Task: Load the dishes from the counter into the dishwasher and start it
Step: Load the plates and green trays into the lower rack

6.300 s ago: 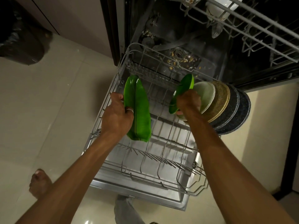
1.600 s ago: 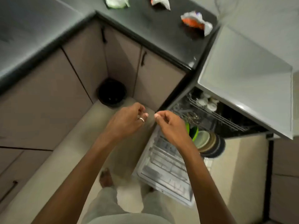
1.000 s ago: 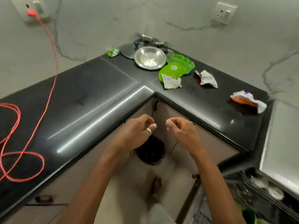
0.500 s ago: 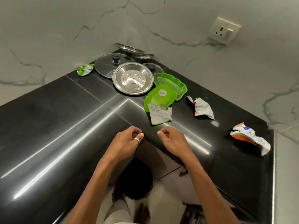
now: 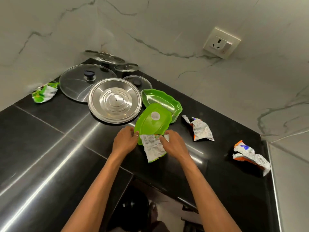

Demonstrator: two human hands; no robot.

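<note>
On the black counter (image 5: pixel 50 139), an upside-down green dish (image 5: pixel 153 121) leans on a second green leaf-shaped dish (image 5: pixel 162 101). A crumpled silver wrapper (image 5: pixel 153 148) lies over the near rim of the upside-down dish. My left hand (image 5: pixel 125 141) curls its fingers round that dish's left near edge. My right hand (image 5: pixel 173 144) pinches the wrapper's top edge. Behind them sit a steel plate (image 5: pixel 115 100), a large glass lid (image 5: pixel 80 84) with a dark knob, and several smaller glass lids (image 5: pixel 138 81). The dishwasher is out of view.
More wrappers lie on the counter: a silver-orange wrapper (image 5: pixel 199 129), an orange wrapper (image 5: pixel 250 156) near the right edge, and a green wrapper (image 5: pixel 44 92) at the left. A wall socket (image 5: pixel 221 42) is up right. A dark bin (image 5: pixel 132 206) stands on the floor below the counter corner.
I have turned from the open dishwasher to the counter corner. Both hands, empty before, moved forward onto the upside-down green dish and the wrapper lying on it.
</note>
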